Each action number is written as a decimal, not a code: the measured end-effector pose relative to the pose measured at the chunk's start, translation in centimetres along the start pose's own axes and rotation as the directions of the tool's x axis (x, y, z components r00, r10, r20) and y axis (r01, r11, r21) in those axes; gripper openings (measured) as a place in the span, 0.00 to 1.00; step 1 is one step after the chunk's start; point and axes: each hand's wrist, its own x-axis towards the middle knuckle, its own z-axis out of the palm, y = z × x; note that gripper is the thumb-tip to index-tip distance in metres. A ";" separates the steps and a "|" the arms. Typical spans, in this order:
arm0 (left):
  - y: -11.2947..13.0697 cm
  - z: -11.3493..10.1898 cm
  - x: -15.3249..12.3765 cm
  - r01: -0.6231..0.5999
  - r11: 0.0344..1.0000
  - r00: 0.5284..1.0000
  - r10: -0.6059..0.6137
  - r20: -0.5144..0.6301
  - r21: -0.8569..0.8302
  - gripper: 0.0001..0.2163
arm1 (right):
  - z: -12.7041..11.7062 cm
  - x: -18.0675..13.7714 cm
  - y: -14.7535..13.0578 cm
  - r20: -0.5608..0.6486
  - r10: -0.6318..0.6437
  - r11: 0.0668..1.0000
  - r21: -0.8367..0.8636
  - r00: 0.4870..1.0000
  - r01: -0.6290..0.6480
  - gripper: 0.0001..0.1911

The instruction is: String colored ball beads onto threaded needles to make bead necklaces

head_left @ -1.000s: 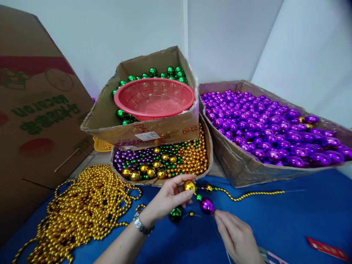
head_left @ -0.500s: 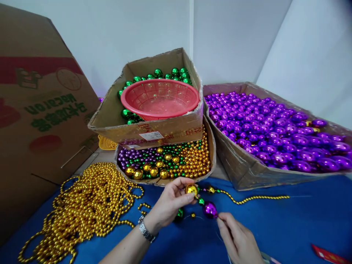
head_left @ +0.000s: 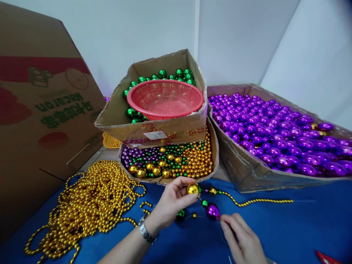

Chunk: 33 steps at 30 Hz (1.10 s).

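My left hand (head_left: pixel 171 203), a metal watch on its wrist, pinches a large gold bead (head_left: pixel 192 189) on a string. Along the same string come a small green bead (head_left: pixel 204 202) and a large purple bead (head_left: pixel 212 211). My right hand (head_left: pixel 242 240) has its fingers pinched just behind the purple bead; a thin thread seems to run from them. A strand of small gold beads (head_left: pixel 258 201) trails to the right over the blue table (head_left: pixel 288 231). A large green bead (head_left: pixel 180 215) and a small gold one (head_left: pixel 194 215) lie under my left hand.
A heap of gold bead strands (head_left: pixel 90 203) lies at left. A tray of mixed beads (head_left: pixel 170 165) sits under a box (head_left: pixel 154 128) of green balls holding a red basket (head_left: pixel 165 99). A box of purple balls (head_left: pixel 275 128) stands right, a big carton (head_left: pixel 41 110) left.
The view has shifted a little, so everything sits further right and lower in the picture. Both hands keep their hold on the beaded string, and the beads stay between them.
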 end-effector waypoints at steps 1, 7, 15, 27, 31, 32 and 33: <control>0.1 0.0 0.0 0.004 1.000 1.000 -0.004 0.000 -0.003 0.16 | 0.0 -0.1 0.0 0.013 0.008 1.000 0.012 1.000 -0.008 0.08; 0.2 -0.2 0.1 0.023 0.999 1.000 -0.022 0.006 -0.040 0.15 | 0.0 -0.1 0.1 0.030 0.021 0.999 0.028 0.999 -0.022 0.08; 0.4 -0.3 0.0 0.020 1.000 0.999 -0.019 0.028 -0.024 0.15 | 0.0 0.2 -0.1 0.042 0.027 0.999 0.034 0.999 -0.029 0.08; 0.5 -0.1 -0.3 0.009 1.000 1.000 -0.009 0.023 -0.002 0.16 | 0.3 -0.3 0.4 0.007 -0.023 1.000 0.012 1.000 0.023 0.09; 0.6 -0.1 -0.4 -0.005 1.000 0.999 0.004 0.032 0.029 0.16 | 0.3 -0.1 0.0 -0.010 -0.016 1.000 0.024 1.000 0.016 0.09; 0.6 -0.2 -0.4 -0.008 0.999 1.000 0.007 0.030 0.041 0.16 | 0.3 0.0 -0.2 -0.011 -0.011 1.000 0.030 1.000 0.011 0.09; 0.6 -0.2 -0.4 -0.013 0.999 1.000 0.012 0.027 0.050 0.16 | 0.3 0.1 -0.3 -0.004 0.000 0.999 0.035 1.000 0.001 0.09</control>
